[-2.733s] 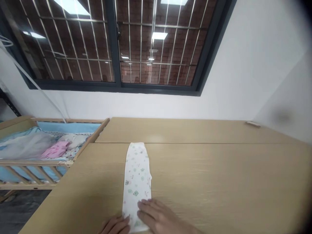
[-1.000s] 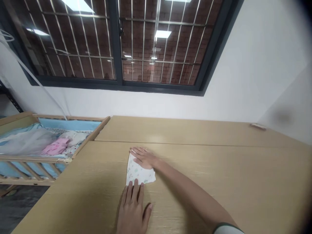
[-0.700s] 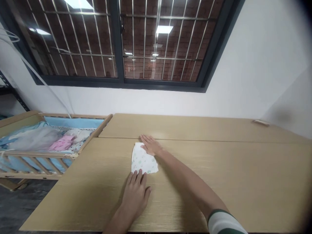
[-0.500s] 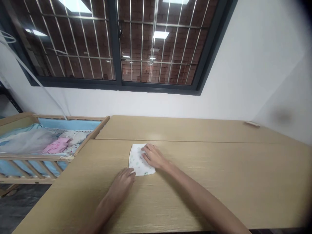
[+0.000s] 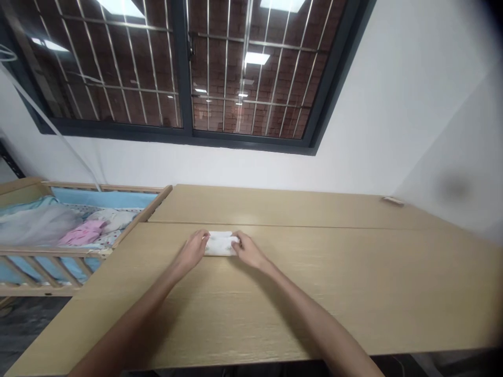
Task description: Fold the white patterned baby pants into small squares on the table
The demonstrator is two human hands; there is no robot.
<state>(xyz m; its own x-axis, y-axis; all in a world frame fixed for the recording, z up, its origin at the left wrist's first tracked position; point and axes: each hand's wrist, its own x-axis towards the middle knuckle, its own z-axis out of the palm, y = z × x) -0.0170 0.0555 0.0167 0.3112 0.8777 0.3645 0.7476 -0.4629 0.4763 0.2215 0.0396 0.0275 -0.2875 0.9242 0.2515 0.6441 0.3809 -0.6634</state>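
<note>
A white cloth [image 5: 220, 245] with small faint prints lies folded into a narrow strip on the wooden tabletop [image 5: 314, 283]. My left hand [image 5: 193, 247] pinches its left end between thumb and fingers. At the right end, my right hand [image 5: 247, 250] grips the cloth the same way, thumb in front and fingers behind. Both hands rest low over the table, and the fingertips are partly hidden by the cloth.
A wooden crib [image 5: 92, 253] with blue lining stands left of the table, holding a pink cloth [image 5: 83, 233] and white netting [image 5: 37, 225]. A small flat object [image 5: 393, 201] lies at the back right. A barred window is above.
The cloth has gone from a larger flat square to a narrow strip. My left hand has moved up and forward to its left end, and both hands now pinch it.
</note>
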